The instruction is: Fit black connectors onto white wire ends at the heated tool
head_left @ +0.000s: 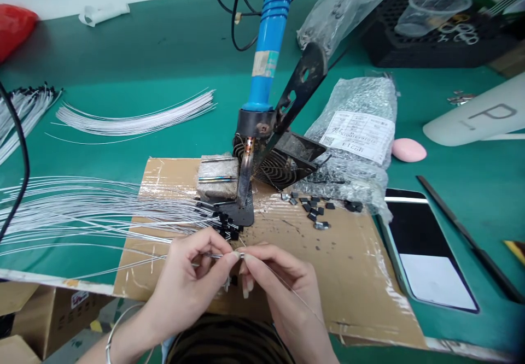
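Over the cardboard's front part, my left hand is closed in a pinch on a thin white wire, thumb and forefinger together. My right hand pinches at the same spot, its fingertips touching the left ones; a thin strand runs back across its palm side. The small end between the fingertips is mostly hidden. Just beyond the hands lie white wires with black connectors at their ends. A blue soldering iron points down on a black bracket, its tip beside a pale sponge-like block.
Cardboard covers the green table. Loose black connectors lie near a fan and a bubble-wrap bag. At right are a phone, a dark flat tool and a white cup. Another wire bundle lies left.
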{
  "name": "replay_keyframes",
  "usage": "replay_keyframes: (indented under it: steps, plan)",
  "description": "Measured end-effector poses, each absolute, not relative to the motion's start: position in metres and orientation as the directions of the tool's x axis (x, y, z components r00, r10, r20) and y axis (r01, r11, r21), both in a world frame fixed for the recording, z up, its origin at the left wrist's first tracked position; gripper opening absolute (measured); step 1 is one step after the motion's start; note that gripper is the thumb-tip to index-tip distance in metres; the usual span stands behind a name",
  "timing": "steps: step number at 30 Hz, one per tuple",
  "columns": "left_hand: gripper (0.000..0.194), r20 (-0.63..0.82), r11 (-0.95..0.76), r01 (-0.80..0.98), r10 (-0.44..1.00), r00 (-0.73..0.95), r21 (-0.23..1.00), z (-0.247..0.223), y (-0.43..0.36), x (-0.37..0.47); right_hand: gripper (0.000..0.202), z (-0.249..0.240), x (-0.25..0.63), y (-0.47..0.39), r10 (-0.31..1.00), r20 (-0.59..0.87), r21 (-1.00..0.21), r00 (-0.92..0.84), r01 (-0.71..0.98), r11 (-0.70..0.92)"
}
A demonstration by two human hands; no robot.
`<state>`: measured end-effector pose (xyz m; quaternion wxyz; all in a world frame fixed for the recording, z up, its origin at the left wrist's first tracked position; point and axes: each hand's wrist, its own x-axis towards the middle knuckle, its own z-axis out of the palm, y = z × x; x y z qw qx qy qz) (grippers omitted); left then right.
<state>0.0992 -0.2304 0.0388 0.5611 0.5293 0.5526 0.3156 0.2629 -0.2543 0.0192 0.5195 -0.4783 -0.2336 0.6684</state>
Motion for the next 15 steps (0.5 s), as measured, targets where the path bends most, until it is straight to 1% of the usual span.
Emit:
replay_keyframes:
  steps: [6,10,15]
  plan:
    - [0.029,-0.264,0.207,0.293,0.949,0.17,0.933,0.038,-0.234,0.099,0.024,0.017,0.263,-0.254,0.916,-0.401,-0.783,-0.031,-0.507,-0.36]
    - [0.03,-0.249,0.191,0.304,0.954,0.166,0.933,0.038,-0.236,0.101,0.021,0.011,0.262,-0.252,0.934,-0.354,-0.786,-0.054,-0.525,-0.328]
    - [0.029,-0.262,0.204,0.302,0.951,0.167,0.931,0.037,-0.235,0.102,0.022,0.01,0.26,-0.25,0.934,-0.353,-0.755,-0.059,-0.571,-0.322]
